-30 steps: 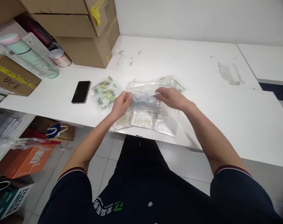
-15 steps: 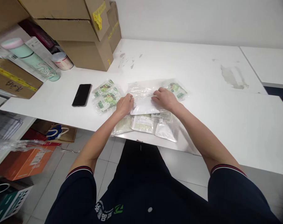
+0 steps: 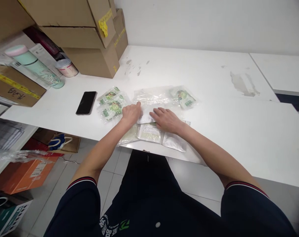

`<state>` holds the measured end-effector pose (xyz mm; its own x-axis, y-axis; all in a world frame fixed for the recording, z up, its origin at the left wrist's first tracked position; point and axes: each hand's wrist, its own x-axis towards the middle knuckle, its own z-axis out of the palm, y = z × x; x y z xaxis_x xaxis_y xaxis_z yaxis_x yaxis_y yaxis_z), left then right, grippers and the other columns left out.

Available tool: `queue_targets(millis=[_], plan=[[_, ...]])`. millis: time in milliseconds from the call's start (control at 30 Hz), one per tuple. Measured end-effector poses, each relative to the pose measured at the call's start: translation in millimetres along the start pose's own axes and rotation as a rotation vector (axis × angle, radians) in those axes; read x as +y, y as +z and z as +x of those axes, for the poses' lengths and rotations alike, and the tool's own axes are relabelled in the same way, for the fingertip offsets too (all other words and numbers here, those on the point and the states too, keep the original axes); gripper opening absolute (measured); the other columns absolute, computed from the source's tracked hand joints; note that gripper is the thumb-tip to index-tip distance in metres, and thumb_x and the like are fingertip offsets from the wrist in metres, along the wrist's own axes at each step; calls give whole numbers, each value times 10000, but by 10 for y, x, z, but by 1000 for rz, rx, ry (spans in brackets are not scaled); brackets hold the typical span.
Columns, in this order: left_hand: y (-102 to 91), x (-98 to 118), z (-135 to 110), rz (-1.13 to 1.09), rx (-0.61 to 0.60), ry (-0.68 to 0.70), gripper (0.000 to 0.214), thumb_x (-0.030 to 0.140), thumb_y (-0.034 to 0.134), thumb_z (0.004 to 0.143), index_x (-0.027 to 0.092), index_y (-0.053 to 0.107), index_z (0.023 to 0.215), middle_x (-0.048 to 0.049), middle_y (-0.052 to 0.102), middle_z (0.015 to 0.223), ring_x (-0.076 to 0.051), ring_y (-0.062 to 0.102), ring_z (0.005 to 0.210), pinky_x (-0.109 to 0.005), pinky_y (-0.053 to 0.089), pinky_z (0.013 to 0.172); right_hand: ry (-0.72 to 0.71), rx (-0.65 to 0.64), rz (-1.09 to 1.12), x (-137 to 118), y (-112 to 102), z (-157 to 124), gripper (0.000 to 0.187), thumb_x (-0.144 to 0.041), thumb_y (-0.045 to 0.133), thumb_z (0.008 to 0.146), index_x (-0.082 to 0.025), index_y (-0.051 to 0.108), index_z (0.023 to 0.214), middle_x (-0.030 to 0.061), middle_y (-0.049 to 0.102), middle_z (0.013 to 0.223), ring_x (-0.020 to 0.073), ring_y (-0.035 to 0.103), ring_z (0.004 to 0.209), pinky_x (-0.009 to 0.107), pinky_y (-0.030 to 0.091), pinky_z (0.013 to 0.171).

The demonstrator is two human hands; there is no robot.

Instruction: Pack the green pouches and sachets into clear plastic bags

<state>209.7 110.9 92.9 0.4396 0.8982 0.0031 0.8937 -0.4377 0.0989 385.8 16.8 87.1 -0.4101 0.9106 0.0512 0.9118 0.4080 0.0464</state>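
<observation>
A clear plastic bag [image 3: 150, 95] lies across the table in front of me, with a white sheet or packet [image 3: 145, 116] in its lower part. At its left edge my left hand [image 3: 131, 114] is closed, the bag's side pinched in its fingers. My right hand [image 3: 167, 120] rests flat on the bag's lower part, fingers stretched to the left. Below the hands lie a labelled pouch [image 3: 149, 132], a pale pouch [image 3: 130, 134] and a silvery pouch [image 3: 174, 142]. Green-printed packets [image 3: 113, 107] in clear wrap sit left of the bag, and another green-printed packet [image 3: 184, 97] is at its right.
A black phone [image 3: 86, 103] lies on the white table [image 3: 213, 131] to the left. Behind it stand a mint bottle [image 3: 38, 69], a small tub [image 3: 67, 68] and stacked cardboard boxes [image 3: 92, 62]. An orange box [image 3: 28, 172] is on the floor at lower left.
My right hand has moved down and left across the bag, from near its upper right part to its lower part, and its fingers have flattened. My left hand stays at the left edge.
</observation>
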Motion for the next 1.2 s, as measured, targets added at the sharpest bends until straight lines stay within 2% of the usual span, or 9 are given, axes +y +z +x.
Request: queue_targets(millis=[100,200,367,467,567,667,867,1033,1200], plan=[[36,-54,-40,64,76,104,255,253,424,934,144,646,995,-192,623,1040,-331,621,973,-429,480,769,12,-12,-90,-38,42,61,360,-156,357,952,-171,479,1291,169,601,1237,297,569,1038,372,440,739],[75,-254,-35,-16,96,335,277,204,419,928,147,679,1004,-181,604,1151,-322,549,1102,-451,478,858,7,-35,-88,42,11,117,358,-126,310,965,-189,499,1262,137,632,1212,271,587,1016,360,424,746],[-79,-552,-209,-359,-117,522,507,155,413,915,247,455,1412,-66,502,1415,-223,447,1287,-402,429,1029,57,-141,3,167,-370,77,352,-102,378,930,-170,521,1244,120,677,1127,244,622,935,339,392,741],[-125,-507,-451,-519,-137,434,559,335,552,893,302,423,1435,-44,486,1438,-229,476,1276,-384,450,1004,76,-235,30,84,-653,-49,333,-111,359,935,-171,548,1203,101,695,960,207,618,765,312,347,655],[-12,-371,-637,-682,-39,245,410,467,593,864,274,632,1224,-42,625,1256,-223,576,1135,-334,492,899,51,-312,97,-18,-822,-145,303,-130,333,951,-183,570,1130,82,682,890,177,586,689,293,304,598],[149,-287,-677,-818,-25,92,342,502,585,858,219,711,1006,-38,708,991,-193,641,903,-283,497,745,37,-336,180,14,-854,-79,267,-191,331,973,-193,589,1038,71,669,846,170,565,680,287,296,580],[250,-304,-391,-897,56,-53,332,491,582,849,177,601,741,4,625,646,-144,602,633,-240,446,579,88,-123,197,356,-696,476,240,-343,448,966,-193,631,1010,68,681,882,185,580,750,294,362,646],[272,-311,-128,-1035,-77,-297,348,445,630,822,183,489,640,14,566,551,-131,587,484,-230,439,483,169,164,123,313,-466,595,306,-316,478,963,-166,590,1205,128,647,1178,269,558,1061,387,423,849],[226,-314,-70,-1062,-158,-362,312,383,661,810,177,504,636,-2,598,564,-141,609,485,-232,469,471,100,21,120,49,-155,293,391,-368,500,952,-188,536,1297,127,574,1311,291,519,1136,402,445,881]])
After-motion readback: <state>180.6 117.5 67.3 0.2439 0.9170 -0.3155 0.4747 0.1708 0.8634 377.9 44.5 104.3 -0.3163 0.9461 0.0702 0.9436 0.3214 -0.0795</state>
